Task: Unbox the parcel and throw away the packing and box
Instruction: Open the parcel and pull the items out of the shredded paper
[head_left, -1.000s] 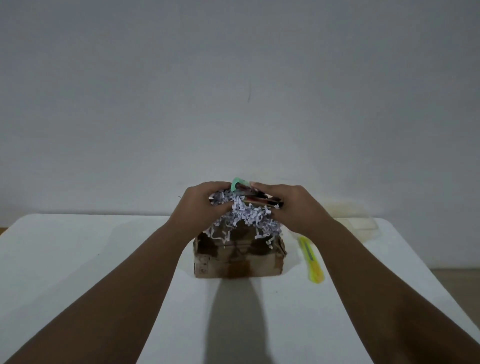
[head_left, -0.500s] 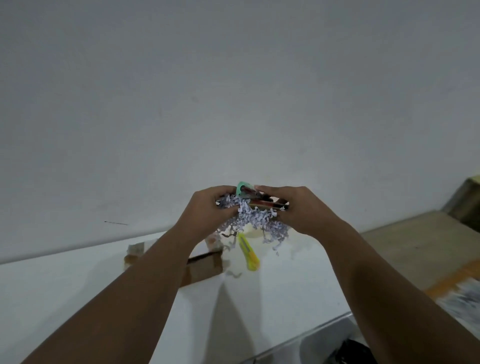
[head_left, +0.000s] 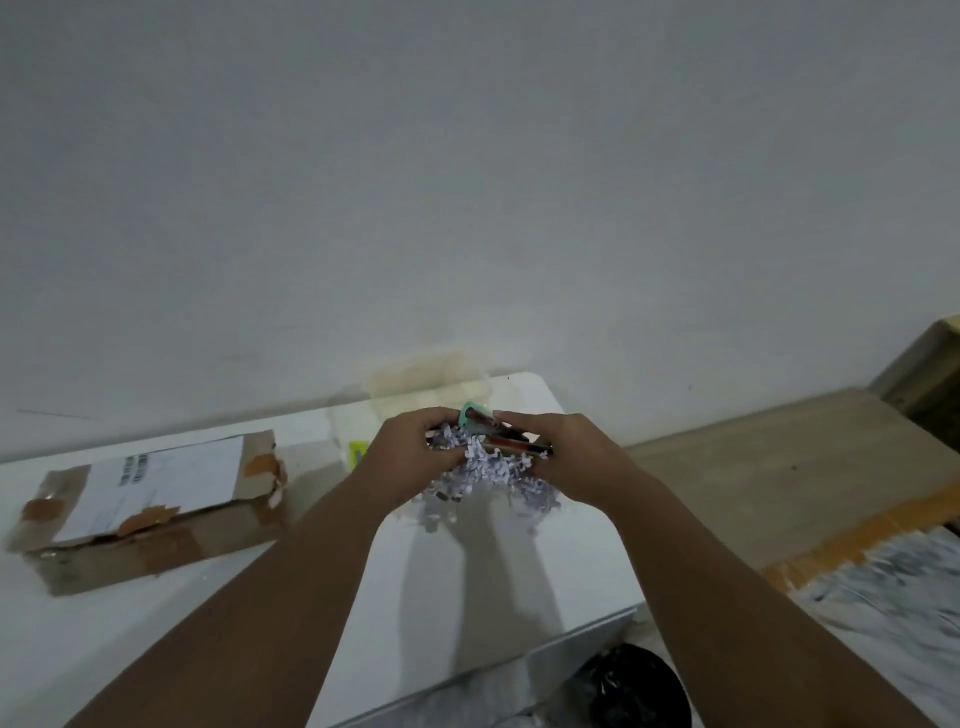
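Observation:
Both my hands hold one bundle above the right part of the white table (head_left: 493, 597). My left hand (head_left: 410, 457) grips white shredded paper packing (head_left: 488, 473) that hangs down in strands. My right hand (head_left: 561, 457) is closed on the same bundle, with dark red tube-like items (head_left: 511, 444) and a mint green piece (head_left: 470, 418) on top. The opened brown cardboard box (head_left: 156, 519), with a white shipping label and torn tape, lies on the table to the left, apart from my hands.
A yellow box cutter (head_left: 357, 451) peeks out behind my left wrist. Clear plastic packing (head_left: 431, 387) lies at the table's back edge. A bin with a black bag (head_left: 631, 688) stands on the floor below the table's right corner. The wall is close behind.
The bundle of shreds and items has come up out of the box and moved right, away from it. My view has swung right and down, bringing the black-bagged bin into sight.

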